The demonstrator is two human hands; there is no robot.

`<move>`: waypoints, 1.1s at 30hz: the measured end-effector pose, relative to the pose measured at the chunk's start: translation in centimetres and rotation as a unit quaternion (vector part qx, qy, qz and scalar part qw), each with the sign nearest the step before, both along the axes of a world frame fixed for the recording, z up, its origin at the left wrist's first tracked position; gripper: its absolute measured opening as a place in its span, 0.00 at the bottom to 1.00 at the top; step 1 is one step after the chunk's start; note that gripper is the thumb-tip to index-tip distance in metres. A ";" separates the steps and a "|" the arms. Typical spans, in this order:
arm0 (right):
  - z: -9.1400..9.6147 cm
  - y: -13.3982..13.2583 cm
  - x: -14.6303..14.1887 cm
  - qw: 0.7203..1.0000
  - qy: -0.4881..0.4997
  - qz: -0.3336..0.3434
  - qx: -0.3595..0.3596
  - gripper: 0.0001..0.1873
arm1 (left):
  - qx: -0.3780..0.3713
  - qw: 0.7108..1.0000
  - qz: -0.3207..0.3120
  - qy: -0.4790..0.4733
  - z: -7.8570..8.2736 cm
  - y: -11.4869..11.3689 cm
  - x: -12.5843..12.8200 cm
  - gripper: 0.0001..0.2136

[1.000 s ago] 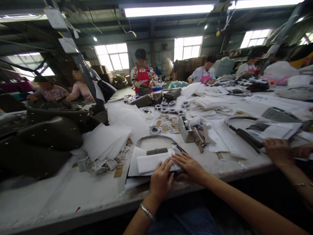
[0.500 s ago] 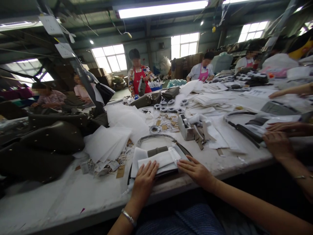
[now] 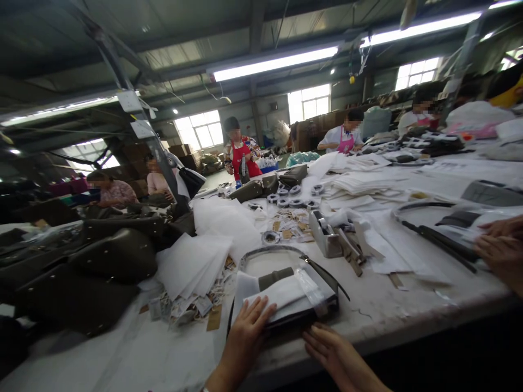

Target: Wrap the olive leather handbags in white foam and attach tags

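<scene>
A dark handbag (image 3: 334,304) lies flat at the table's front edge, its wrapped handle (image 3: 269,249) arched away from me. White foam sheet (image 3: 281,296) covers its upper side, with a strip of clear plastic (image 3: 312,286) over the right part. An olive rolled piece (image 3: 275,277) shows beyond the foam. My left hand (image 3: 247,332) rests flat on the foam's near left corner, fingers stretched out. My right hand (image 3: 333,348) is at the bag's near edge, fingers extended and holding nothing; whether its fingertips touch the bag I cannot tell.
Olive bags (image 3: 102,272) are heaped at left beside fanned foam sheets (image 3: 196,267) and loose tags (image 3: 188,307). Beyond my bag stand a tape dispenser (image 3: 324,234) and tape rolls (image 3: 286,198). At right, a co-worker's hands (image 3: 502,245) work on another bag (image 3: 441,239). Other people work farther back.
My right hand has come off the plastic and foam on the bag's right side, down to its near edge. My left hand stays on the foam. The view has tilted up.
</scene>
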State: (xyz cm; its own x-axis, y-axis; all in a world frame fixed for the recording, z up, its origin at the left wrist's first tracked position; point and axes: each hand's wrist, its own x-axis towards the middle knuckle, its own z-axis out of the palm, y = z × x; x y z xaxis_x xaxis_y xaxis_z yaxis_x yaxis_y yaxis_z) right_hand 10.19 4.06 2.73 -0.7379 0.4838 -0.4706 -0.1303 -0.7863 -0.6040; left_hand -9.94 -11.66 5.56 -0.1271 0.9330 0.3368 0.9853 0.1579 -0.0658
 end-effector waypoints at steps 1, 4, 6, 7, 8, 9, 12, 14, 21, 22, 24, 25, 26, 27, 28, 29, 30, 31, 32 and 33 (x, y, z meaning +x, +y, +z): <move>0.1 -0.2 -0.2 0.999 0.005 -0.012 -0.031 0.22 | 0.013 1.000 -0.002 -0.013 -0.4 -0.1 -0.1 0.34; 1.0 -0.9 -1.0 0.998 0.024 -0.014 -0.059 0.21 | 0.033 0.997 0.001 -0.067 -0.3 -0.5 0.0 0.34; 1.8 -1.4 -1.5 0.999 0.026 0.009 -0.040 0.20 | 0.038 0.994 0.006 -0.099 0.5 -0.8 0.6 0.34; 2.3 -1.7 -1.7 0.999 0.020 0.021 -0.019 0.20 | 0.041 0.993 0.005 -0.109 0.9 -0.8 1.0 0.34; 2.7 -2.1 -2.0 0.999 0.016 0.035 0.005 0.21 | 0.044 0.992 0.002 -0.116 1.2 -0.9 1.5 0.33; 3.0 -2.5 -2.1 0.998 0.015 0.047 0.028 0.21 | 0.048 0.992 -0.001 -0.118 1.4 -0.9 1.9 0.32; 3.4 -3.6 -2.4 0.997 0.027 0.067 0.042 0.20 | 0.052 0.994 -0.016 -0.092 1.4 -0.6 3.2 0.29; 3.3 -3.9 -2.3 0.997 0.020 0.072 0.011 0.20 | 0.061 0.997 -0.021 -0.040 0.9 -0.3 3.7 0.26; 3.1 -3.2 -2.2 0.997 0.026 0.062 -0.024 0.22 | 0.053 0.992 0.053 0.105 0.4 -0.7 5.7 0.27; 3.3 -3.2 -2.0 0.997 0.030 0.063 -0.020 0.22 | 0.041 0.993 0.059 0.099 0.5 -1.0 6.1 0.29; 3.9 -3.3 -1.8 0.997 0.043 0.067 -0.002 0.21 | 0.024 0.994 0.064 0.086 0.6 -1.6 6.5 0.33; 4.2 -3.3 -1.7 0.996 0.048 0.069 0.011 0.21 | 0.023 0.994 0.069 0.083 0.4 -1.8 6.5 0.33; 4.5 -3.4 -1.6 0.996 0.054 0.071 0.025 0.22 | 0.030 0.993 0.075 0.085 0.1 -2.0 6.2 0.34; 4.9 -3.4 -1.7 0.995 0.058 0.073 0.038 0.23 | 0.045 0.992 0.082 0.088 -0.3 -2.0 5.8 0.33; 5.2 -3.4 -1.7 0.994 0.059 0.076 0.050 0.24 | 0.062 0.990 0.082 0.092 -0.8 -2.0 5.4 0.33; 5.4 -3.4 -1.8 0.993 0.059 0.081 0.062 0.25 | 0.084 0.989 0.076 0.095 -1.3 -1.8 4.9 0.32; 5.6 -3.2 -1.8 0.992 0.057 0.086 0.077 0.26 | 0.109 0.987 0.071 0.095 -1.8 -1.6 4.5 0.32; 5.6 -3.0 -1.8 0.989 0.051 0.095 0.096 0.27 | 0.129 0.985 0.067 0.090 -2.3 -1.3 4.2 0.31; 5.6 -2.5 -1.7 0.985 0.043 0.112 0.122 0.28 | 0.144 0.984 0.065 0.081 -2.7 -1.1 3.9 0.30; 5.5 -1.9 -1.4 0.977 0.033 0.136 0.158 0.28 | 0.150 0.984 0.066 0.068 -2.9 -0.9 3.7 0.30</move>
